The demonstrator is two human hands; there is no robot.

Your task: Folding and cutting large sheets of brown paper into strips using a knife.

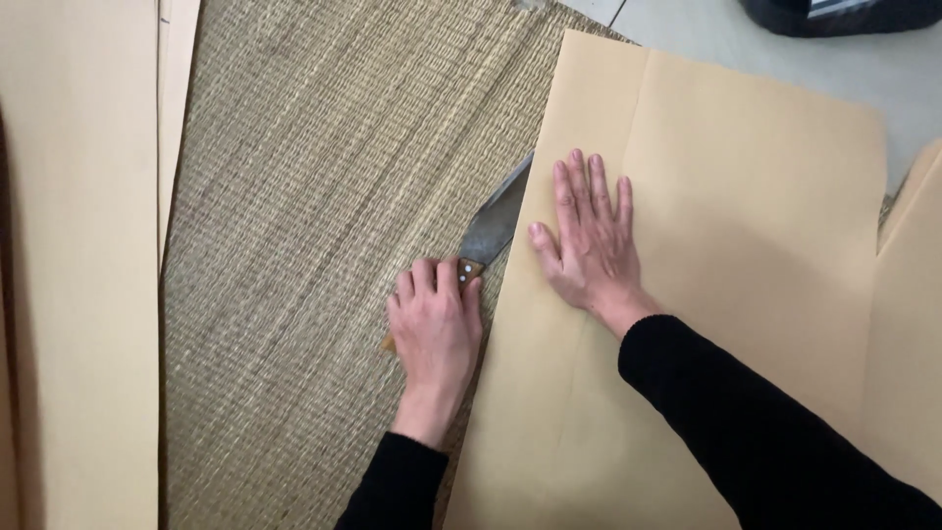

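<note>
A large tan paper sheet [726, 255] lies over the right part of a woven straw mat [324, 245], and everything else can be placed from that sheet. The right hand [589, 240] is spread flat on it, fingers open, pressing near its left edge. Just off that edge the left hand [437, 319] is closed around the wooden handle of a broad knife [496, 221], whose blade runs up along the edge and slips under the paper. I'd judge the cut as only begun (the blade sits about midway along the edge, and I cannot tell how much of the sheet is already parted). More tan sheets [78, 265] lie well to the left of the mat, and another [908, 334] just right of the main sheet.
</note>
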